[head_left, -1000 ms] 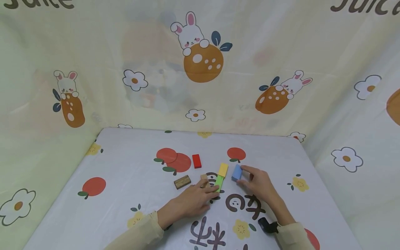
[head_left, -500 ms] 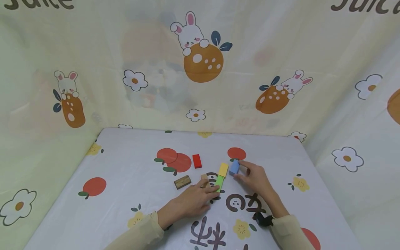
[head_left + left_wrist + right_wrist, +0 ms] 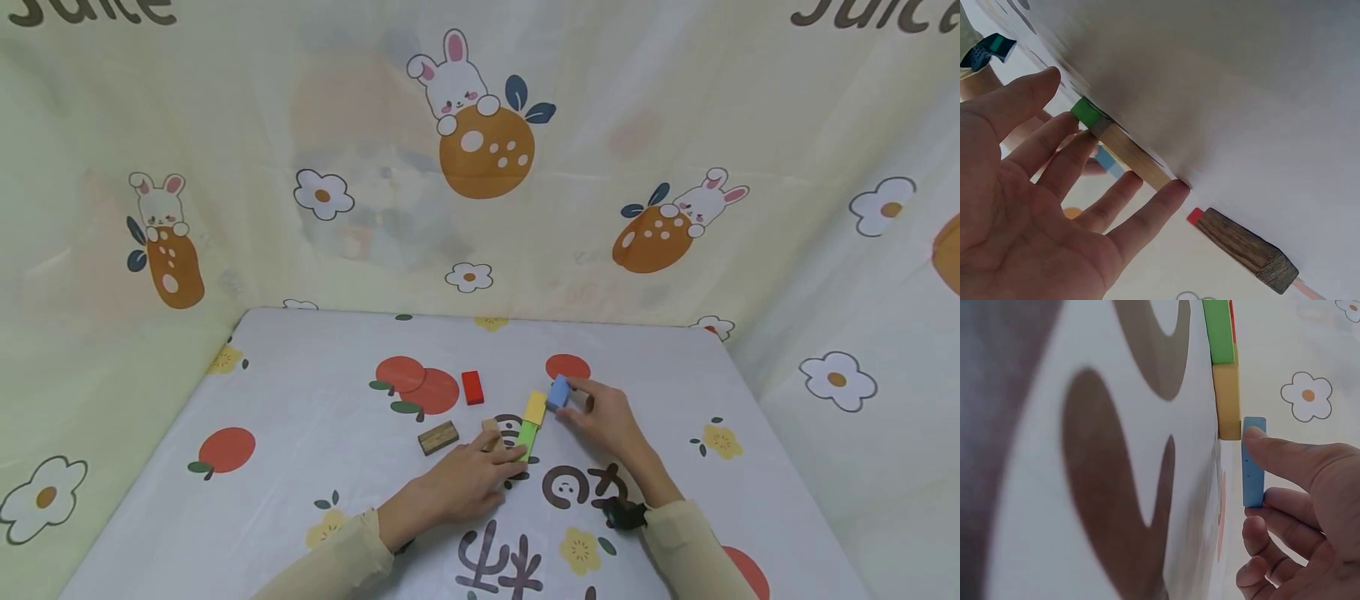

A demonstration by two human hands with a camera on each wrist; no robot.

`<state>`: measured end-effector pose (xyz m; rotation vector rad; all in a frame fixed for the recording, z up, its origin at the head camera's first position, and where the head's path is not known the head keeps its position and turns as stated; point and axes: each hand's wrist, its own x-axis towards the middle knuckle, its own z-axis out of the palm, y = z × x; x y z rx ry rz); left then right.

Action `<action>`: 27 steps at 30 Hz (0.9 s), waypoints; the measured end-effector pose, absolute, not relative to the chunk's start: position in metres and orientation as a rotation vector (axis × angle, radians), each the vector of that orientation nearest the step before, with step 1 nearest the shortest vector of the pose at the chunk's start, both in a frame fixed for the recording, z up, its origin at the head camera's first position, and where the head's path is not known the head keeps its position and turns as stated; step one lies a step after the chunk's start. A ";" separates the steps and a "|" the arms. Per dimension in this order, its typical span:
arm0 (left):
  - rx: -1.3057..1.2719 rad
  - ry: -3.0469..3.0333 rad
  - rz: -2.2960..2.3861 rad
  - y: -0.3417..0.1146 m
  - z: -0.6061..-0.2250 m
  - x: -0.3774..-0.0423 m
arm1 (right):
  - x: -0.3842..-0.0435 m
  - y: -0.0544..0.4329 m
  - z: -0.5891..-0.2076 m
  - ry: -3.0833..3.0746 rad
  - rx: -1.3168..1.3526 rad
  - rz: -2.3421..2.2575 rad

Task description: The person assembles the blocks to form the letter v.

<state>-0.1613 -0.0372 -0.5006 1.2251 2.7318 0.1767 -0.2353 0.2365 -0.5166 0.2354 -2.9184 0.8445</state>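
Observation:
My right hand point(image 3: 611, 421) pinches a blue block point(image 3: 558, 392) between thumb and fingers, close to the far right end of a yellow block point(image 3: 535, 408). That yellow block lies end to end with a green block point(image 3: 527, 442). In the right wrist view the thumb presses one face of the blue block point(image 3: 1252, 475), beside the yellow block point(image 3: 1227, 403). My left hand point(image 3: 453, 483) is spread palm down, its fingertips at the green block and a light wooden block point(image 3: 491, 427). The left wrist view shows those fingers extended along the green block point(image 3: 1085, 112) and light wooden block point(image 3: 1132, 156).
A dark wood-grain block point(image 3: 438, 437) lies left of the left hand's fingers. Farther back is a red block point(image 3: 472, 387). The white tablecloth point(image 3: 315, 417) has printed fruit and lettering, and patterned curtains point(image 3: 360, 167) stand around the table.
My right hand has carried the blue block left and away from me, from right of the yellow block to near its far end. My left hand stays in place.

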 end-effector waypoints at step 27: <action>1.223 2.720 0.194 -0.038 -0.503 -0.164 | -0.268 0.232 -0.515 -2.928 0.282 0.845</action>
